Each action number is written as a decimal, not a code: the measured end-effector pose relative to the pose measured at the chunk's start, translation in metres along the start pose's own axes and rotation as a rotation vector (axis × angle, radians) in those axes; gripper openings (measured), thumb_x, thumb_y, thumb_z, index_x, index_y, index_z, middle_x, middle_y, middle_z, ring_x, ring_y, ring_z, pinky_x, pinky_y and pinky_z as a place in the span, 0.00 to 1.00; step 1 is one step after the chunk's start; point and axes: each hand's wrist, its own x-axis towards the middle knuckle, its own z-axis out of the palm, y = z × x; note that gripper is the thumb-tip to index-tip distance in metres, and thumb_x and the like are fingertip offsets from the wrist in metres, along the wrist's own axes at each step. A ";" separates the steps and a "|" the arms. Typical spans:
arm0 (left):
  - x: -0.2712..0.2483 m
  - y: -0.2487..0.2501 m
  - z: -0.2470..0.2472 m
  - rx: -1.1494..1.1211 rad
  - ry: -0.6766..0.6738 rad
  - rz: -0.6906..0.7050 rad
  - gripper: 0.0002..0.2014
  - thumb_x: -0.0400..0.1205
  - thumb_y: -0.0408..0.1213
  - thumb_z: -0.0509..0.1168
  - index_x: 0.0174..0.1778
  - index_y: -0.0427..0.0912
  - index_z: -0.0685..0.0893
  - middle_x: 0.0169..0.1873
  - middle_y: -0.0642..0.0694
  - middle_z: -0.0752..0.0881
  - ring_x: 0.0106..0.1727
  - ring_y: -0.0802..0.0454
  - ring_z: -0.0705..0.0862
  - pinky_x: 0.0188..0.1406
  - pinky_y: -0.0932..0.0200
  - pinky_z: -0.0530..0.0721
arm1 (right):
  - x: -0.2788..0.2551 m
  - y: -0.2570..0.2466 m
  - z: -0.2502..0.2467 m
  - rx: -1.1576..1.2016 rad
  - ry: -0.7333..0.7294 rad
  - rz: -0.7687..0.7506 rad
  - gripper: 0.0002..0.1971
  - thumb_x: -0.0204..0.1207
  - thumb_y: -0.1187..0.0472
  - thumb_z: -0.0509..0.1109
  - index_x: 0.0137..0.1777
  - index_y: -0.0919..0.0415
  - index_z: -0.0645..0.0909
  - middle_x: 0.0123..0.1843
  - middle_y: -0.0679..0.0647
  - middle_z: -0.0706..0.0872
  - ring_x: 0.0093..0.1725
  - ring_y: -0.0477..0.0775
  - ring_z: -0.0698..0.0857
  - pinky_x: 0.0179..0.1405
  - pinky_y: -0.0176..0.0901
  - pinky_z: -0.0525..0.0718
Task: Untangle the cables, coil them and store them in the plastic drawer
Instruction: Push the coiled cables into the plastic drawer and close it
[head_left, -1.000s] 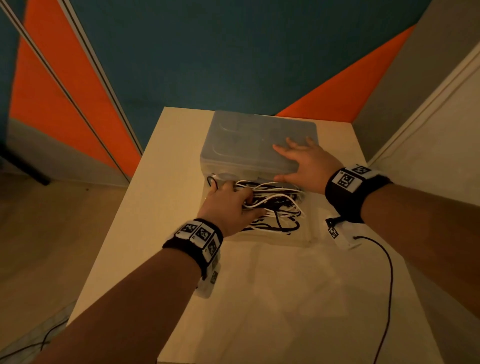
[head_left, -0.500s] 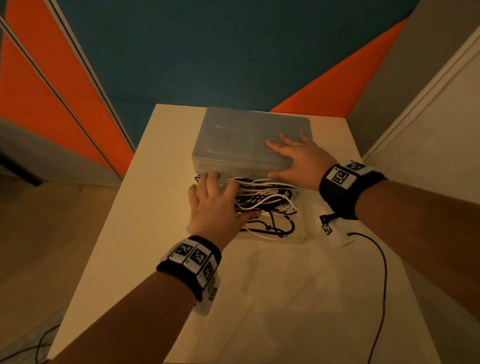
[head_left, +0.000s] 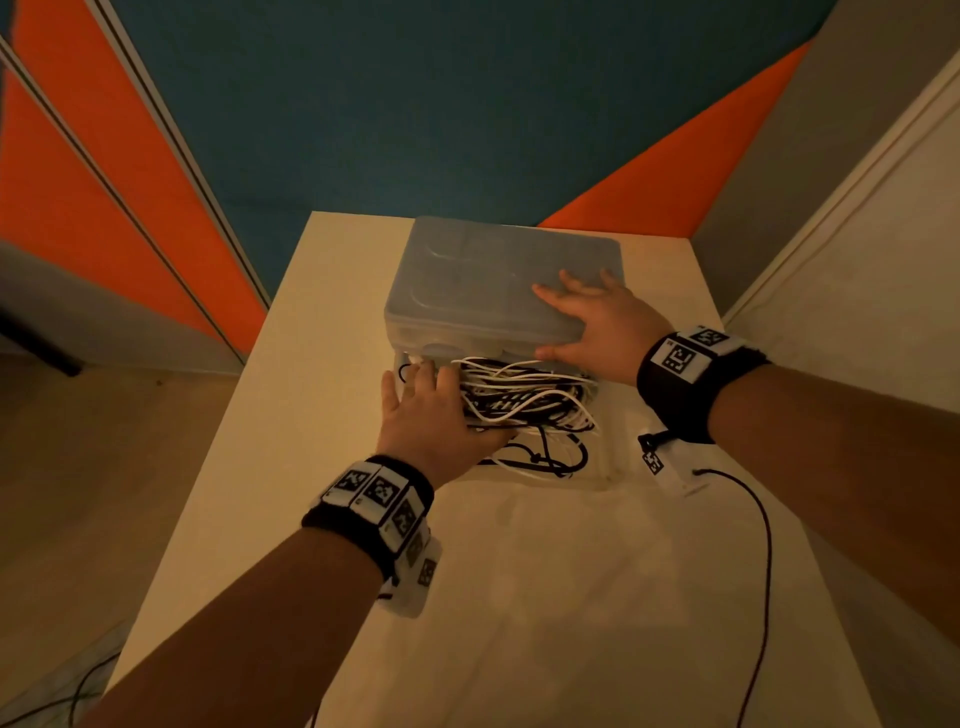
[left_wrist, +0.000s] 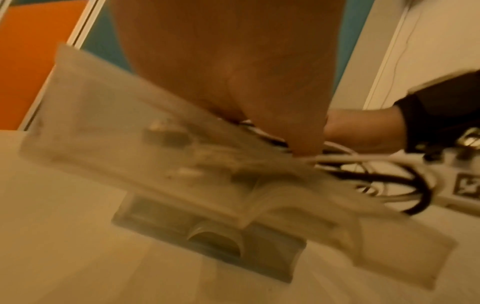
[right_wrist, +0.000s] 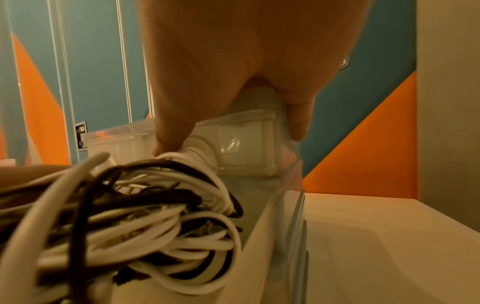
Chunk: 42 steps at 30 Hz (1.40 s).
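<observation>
A pale table is seen carrying a translucent plastic drawer unit at its far end. The drawer is pulled partly out toward the person and is filled with a bundle of white and black cables. The right hand is laid flat on the unit's top, fingers straight, thumb down its front edge. The left hand is pressed with spread, straight fingers onto the cables, nothing being gripped.
</observation>
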 end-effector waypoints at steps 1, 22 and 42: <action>-0.005 0.001 -0.004 0.014 -0.027 -0.001 0.51 0.67 0.79 0.56 0.79 0.48 0.62 0.83 0.38 0.62 0.86 0.40 0.54 0.82 0.30 0.39 | 0.001 0.000 0.000 0.002 -0.002 0.000 0.42 0.70 0.32 0.69 0.81 0.31 0.52 0.86 0.48 0.52 0.84 0.69 0.46 0.83 0.62 0.50; 0.018 0.025 -0.001 0.263 -0.120 0.697 0.32 0.90 0.55 0.50 0.87 0.53 0.45 0.88 0.48 0.53 0.87 0.43 0.53 0.84 0.46 0.51 | 0.000 0.002 -0.006 -0.050 -0.076 -0.040 0.40 0.73 0.27 0.58 0.82 0.33 0.48 0.87 0.49 0.48 0.84 0.71 0.44 0.82 0.63 0.49; -0.002 0.027 -0.003 0.009 0.043 0.685 0.40 0.84 0.67 0.51 0.86 0.45 0.57 0.84 0.35 0.59 0.82 0.35 0.65 0.81 0.35 0.64 | 0.005 0.004 -0.009 -0.042 -0.113 -0.062 0.38 0.75 0.29 0.58 0.83 0.34 0.48 0.87 0.51 0.48 0.84 0.71 0.44 0.83 0.65 0.46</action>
